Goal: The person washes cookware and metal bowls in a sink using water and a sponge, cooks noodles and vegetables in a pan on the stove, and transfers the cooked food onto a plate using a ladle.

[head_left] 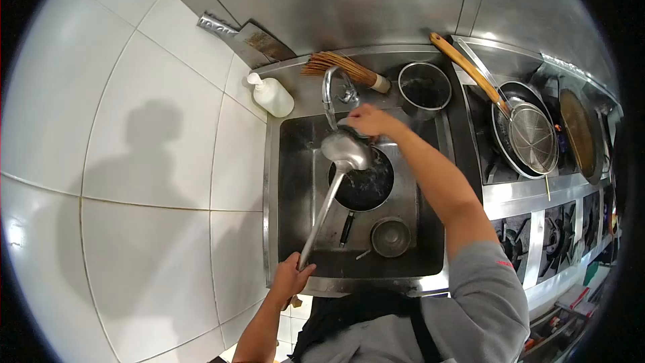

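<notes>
My left hand (291, 277) is wrapped round the lower end of a long metal ladle (321, 220) at the sink's front edge. The ladle slants up across the sink, its rounded bowl just below the curved faucet (328, 91). My right hand (369, 121) is closed beside the faucet, just above the ladle's bowl. Something greyish and dark shows under its fingers, too hidden to name. Beneath the ladle, a dark pan (366, 191) with a black handle lies in the sink (295, 195), partly covered. Near it sits a small round metal pot (390, 236).
Behind the sink are a white pump bottle (274, 97), a bamboo brush (346, 70) and a round metal container (424, 86). A cleaver (265, 42) leans at the back left. On the stove at right, a wooden-handled strainer (533, 138) rests over a wok (500, 128).
</notes>
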A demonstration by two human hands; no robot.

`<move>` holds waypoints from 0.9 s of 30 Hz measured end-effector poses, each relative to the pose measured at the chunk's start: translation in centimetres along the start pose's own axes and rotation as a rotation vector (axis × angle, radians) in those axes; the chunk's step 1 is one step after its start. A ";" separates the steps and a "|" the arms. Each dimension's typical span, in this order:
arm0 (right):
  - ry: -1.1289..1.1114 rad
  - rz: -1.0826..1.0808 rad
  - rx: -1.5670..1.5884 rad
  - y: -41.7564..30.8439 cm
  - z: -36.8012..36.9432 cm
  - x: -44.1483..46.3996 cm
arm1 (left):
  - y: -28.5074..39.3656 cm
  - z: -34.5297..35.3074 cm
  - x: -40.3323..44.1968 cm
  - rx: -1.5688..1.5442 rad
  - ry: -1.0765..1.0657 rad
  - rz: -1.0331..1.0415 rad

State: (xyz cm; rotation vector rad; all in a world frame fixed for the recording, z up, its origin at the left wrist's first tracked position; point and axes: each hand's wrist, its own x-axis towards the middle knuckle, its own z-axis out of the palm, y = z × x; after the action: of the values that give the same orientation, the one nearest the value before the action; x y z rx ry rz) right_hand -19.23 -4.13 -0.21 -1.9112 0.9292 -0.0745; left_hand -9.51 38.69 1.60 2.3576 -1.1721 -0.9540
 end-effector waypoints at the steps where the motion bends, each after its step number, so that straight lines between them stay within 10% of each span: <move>1: -0.036 0.070 0.036 -0.5 -1.7 -1.4 | -0.6 0.4 0.4 -0.063 0.030 -0.002; 7: 0.667 -0.056 -0.190 2.2 -9.6 -6.0 | -5.6 1.1 11.0 -0.233 0.116 -0.028; 11: 0.621 0.139 -0.348 8.4 -10.2 -3.4 | -3.8 -1.3 17.9 -0.283 0.064 0.040; 14: 1.052 -0.435 -0.680 7.2 -7.5 -2.9 | -3.7 -2.2 22.0 -0.092 0.098 0.050; 25: -0.014 -0.321 -0.136 0.1 5.7 3.1 | 1.2 2.0 20.2 0.770 0.821 0.209; 27: -0.045 -0.328 -0.175 -0.2 7.2 5.3 | 1.8 3.7 19.4 0.531 0.802 0.433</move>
State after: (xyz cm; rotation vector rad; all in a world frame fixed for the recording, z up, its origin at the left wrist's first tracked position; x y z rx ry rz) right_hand -12.34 -2.11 -5.53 -2.2050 0.6013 -0.1476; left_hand -4.68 22.10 -8.13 2.2905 -1.5620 0.4765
